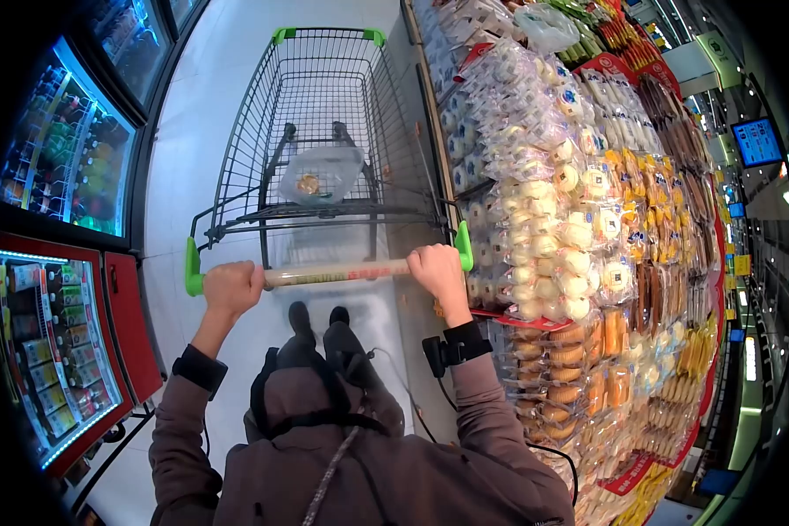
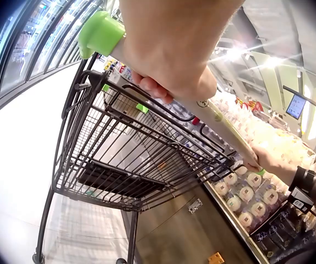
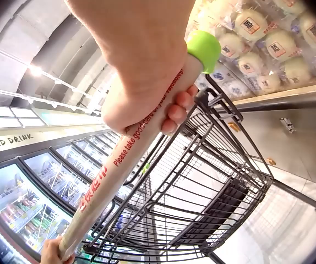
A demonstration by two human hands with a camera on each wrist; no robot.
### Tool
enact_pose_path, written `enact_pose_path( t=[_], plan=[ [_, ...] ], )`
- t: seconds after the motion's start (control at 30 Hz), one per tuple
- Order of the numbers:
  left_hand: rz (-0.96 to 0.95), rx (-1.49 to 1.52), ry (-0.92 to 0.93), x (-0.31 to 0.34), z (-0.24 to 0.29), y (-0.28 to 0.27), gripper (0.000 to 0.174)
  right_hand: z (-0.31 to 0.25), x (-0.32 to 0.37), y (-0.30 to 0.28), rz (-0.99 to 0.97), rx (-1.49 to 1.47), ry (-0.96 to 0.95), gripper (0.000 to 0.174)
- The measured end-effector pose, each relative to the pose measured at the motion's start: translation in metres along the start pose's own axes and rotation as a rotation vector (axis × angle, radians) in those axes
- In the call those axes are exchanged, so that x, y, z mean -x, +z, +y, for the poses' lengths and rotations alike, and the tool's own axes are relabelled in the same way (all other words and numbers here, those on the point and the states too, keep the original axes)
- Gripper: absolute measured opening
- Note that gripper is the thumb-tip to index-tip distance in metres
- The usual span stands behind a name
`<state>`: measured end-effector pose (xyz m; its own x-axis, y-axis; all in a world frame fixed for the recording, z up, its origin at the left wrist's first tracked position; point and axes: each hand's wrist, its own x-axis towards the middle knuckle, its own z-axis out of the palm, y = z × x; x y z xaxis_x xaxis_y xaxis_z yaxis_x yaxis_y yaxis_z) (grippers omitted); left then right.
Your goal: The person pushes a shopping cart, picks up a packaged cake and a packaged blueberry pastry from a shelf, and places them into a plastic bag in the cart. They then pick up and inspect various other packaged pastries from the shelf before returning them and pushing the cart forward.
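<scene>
Both hands grip the pale handle bar (image 1: 333, 273) of a wire shopping cart (image 1: 329, 88). The left hand (image 1: 234, 287) wraps the bar near its left green end cap, and the right hand (image 1: 438, 267) holds it beside the right cap. In the left wrist view the left hand (image 2: 169, 55) has its fingers curled under the bar. Red lettering runs along the handle (image 3: 119, 159) in the right wrist view, where the right hand's fingertips (image 3: 177, 113) show beneath it. A clear plastic bag (image 1: 324, 175) with something small and yellowish inside lies in the cart.
Shelves of packaged round buns and breads (image 1: 552, 237) line the right side, close to the cart. Lit glass-door coolers (image 1: 70, 149) and a red-framed cooler (image 1: 131, 316) stand on the left. White floor (image 1: 193, 114) stretches between. Screens hang at the far right.
</scene>
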<state>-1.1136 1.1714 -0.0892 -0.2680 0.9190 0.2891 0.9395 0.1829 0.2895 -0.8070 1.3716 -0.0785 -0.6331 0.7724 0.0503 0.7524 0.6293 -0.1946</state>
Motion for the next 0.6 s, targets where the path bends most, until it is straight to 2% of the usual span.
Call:
enact_pose_path(
  t=[0.47, 0.6],
  plan=[
    [-0.060, -0.002, -0.026, 0.041, 0.059, -0.004, 0.031, 0.025, 0.056, -0.017, 0.001, -0.054, -0.024, 0.028],
    [-0.028, -0.010, -0.034, 0.050, 0.071, -0.002, 0.029, 0.034, 0.066, -0.017, -0.020, -0.045, -0.045, 0.026]
  ],
)
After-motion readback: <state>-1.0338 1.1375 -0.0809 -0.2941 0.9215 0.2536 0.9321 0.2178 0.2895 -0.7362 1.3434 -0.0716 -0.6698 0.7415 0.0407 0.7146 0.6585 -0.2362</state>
